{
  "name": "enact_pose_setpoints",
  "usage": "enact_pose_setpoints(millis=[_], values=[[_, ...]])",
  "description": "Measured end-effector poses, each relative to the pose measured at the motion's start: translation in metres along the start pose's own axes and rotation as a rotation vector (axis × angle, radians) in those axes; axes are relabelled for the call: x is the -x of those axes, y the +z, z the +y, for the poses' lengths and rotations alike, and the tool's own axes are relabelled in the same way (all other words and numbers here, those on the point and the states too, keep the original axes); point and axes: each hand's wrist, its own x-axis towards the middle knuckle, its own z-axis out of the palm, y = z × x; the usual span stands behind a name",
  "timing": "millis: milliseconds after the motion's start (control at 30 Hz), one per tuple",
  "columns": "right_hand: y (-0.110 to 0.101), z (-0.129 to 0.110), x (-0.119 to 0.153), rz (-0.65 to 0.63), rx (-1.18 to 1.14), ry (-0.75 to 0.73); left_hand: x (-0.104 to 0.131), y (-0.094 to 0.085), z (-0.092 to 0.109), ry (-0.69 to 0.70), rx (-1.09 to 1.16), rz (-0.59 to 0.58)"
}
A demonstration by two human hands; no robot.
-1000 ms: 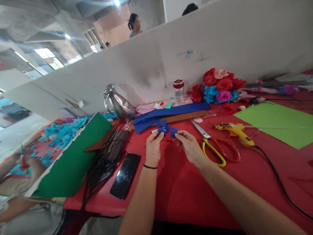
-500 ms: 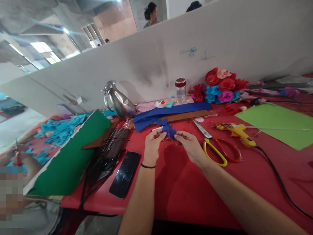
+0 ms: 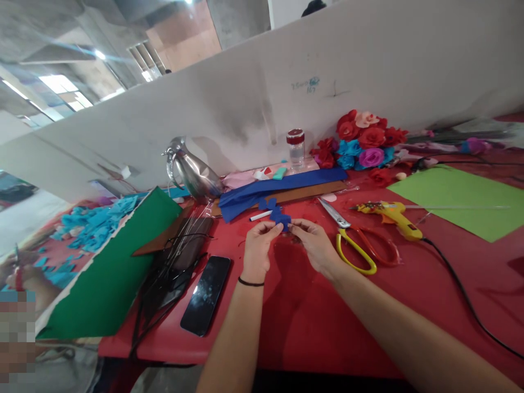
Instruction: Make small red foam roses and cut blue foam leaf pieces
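Note:
Over the red table, my left hand point(image 3: 258, 248) pinches a small blue paper piece point(image 3: 284, 220) between thumb and fingertips. My right hand point(image 3: 314, 244) has its thumb and fingers closed at the right edge of that same piece. Just beyond my fingertips lie more small blue paper pieces point(image 3: 268, 204), partly overlapping in view with the held one. A white stick, perhaps a pen point(image 3: 260, 216), rests beside my left fingers. Scissors point(image 3: 351, 236) with one yellow and one red handle lie to the right of my right hand.
A yellow glue gun point(image 3: 393, 214) with its cable lies at right, near light green paper point(image 3: 454, 199). Blue paper strips point(image 3: 282, 185), a steel jug point(image 3: 194, 172), a jar point(image 3: 296, 148) and paper flowers point(image 3: 370, 139) stand behind. A phone point(image 3: 205, 296) and green board point(image 3: 106, 278) are left; a co-worker's hand point(image 3: 30, 281) holds scissors.
My hands have come closer together. The blue paper pieces, apart in each hand before, now meet as one bunch between my fingertips. The view has shifted slightly.

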Motion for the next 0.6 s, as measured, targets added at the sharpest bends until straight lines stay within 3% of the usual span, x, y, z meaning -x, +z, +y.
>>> enact_pose_setpoints(millis=[267,600], values=[[0.0022,-0.0021,0.0062,-0.021,-0.061,0.031,0.0012,0.0085,-0.006,-0.117,0.128,0.011],[-0.0003,-0.0034,0.0054,0.034,-0.109,0.02,0.0007,0.0073,-0.0008,-0.071,0.167,0.092]])
